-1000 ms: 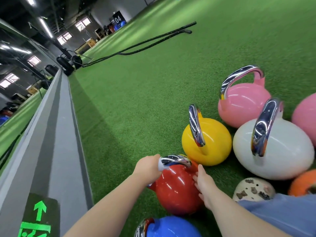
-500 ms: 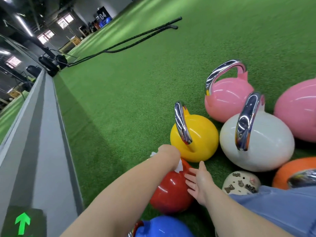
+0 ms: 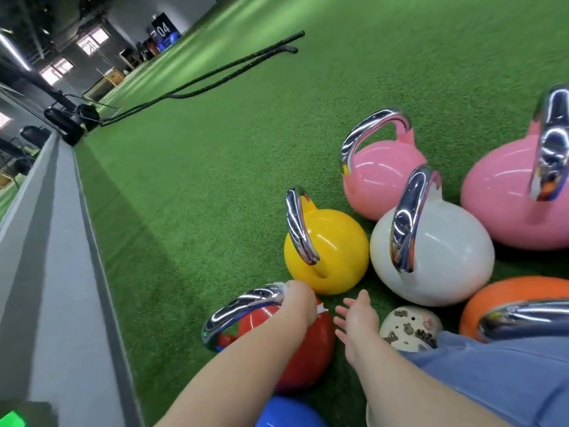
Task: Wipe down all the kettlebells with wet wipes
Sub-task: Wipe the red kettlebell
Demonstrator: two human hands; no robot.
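Low in the middle of the frame, our left hand (image 3: 300, 300) is curled round a white wet wipe (image 3: 320, 309), pressing it onto the chrome handle (image 3: 243, 306) of the red kettlebell (image 3: 303, 355); scraps of wipe peek out on both sides of the fist. Our right hand (image 3: 357, 322) hovers just right of the red bell, fingers (image 3: 340, 312) spread and relaxed, holding nothing and not quite touching it.

We'd call this the handle pass on the red one, with the body possibly yet to get its rub. The bell sits on green turf (image 3: 200, 186), with a blue kettlebell (image 3: 286, 414) at the bottom edge.

Next, we reckon the wipe slides along the handle toward its lower left end while the free hand steadies the round body, which looks inclined to roll. Then on to the crowd: the yellow kettlebell (image 3: 335, 251) just above, the white kettlebell (image 3: 443, 257), two pink kettlebells (image 3: 378, 177) and an orange kettlebell (image 3: 517, 294) at right.
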